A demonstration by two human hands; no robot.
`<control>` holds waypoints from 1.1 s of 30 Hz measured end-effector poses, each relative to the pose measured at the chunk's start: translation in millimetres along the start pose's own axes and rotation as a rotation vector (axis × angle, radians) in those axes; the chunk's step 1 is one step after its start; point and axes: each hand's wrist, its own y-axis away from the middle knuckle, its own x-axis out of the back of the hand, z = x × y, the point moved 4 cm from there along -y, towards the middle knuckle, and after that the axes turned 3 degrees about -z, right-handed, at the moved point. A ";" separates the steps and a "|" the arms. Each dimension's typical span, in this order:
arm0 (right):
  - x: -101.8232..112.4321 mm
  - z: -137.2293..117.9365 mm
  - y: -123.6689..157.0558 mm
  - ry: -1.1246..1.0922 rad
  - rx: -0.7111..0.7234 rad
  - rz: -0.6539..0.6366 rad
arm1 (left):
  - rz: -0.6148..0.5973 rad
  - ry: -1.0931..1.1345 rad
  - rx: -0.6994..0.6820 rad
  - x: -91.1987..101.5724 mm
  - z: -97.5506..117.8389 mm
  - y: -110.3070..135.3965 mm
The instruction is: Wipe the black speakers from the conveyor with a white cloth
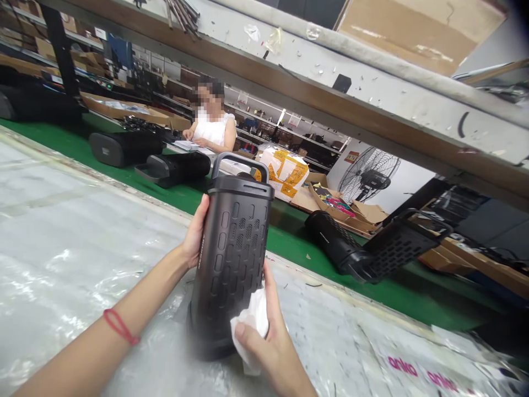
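Observation:
A black portable speaker [235, 248] with a carry handle on top and a pattern of oblong slots stands nearly upright, slightly tilted, in front of me. Its lower end is blurred. My left hand [195, 234] grips the speaker's left side near the top, with most of its fingers hidden behind the body. A crumpled white cloth or tissue [253, 322] is pinched in my right hand [270, 336], which presses it against the speaker's lower right side. The fingers of that hand reach along the right edge.
Plastic film covers the work surface [103, 264]. Beyond it, a green belt [285, 237] carries more black speakers [177, 168], some to the right [334, 240]. A metal shelf [289, 66] crosses overhead. A person [212, 129] sits behind, near a taped white package [283, 171] and a fan [367, 173].

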 end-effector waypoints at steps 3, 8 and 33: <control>-5.9 1.7 -1.3 -0.088 0.014 0.024 | -0.002 -0.005 0.010 -0.7 -1.2 -0.1; -11.6 1.7 -4.1 -0.043 0.012 0.075 | -0.009 -0.015 0.027 -2.4 -2.3 0.7; 93.2 -18.4 -2.0 0.665 0.256 0.528 | 0.229 -0.033 -0.029 2.7 6.6 5.6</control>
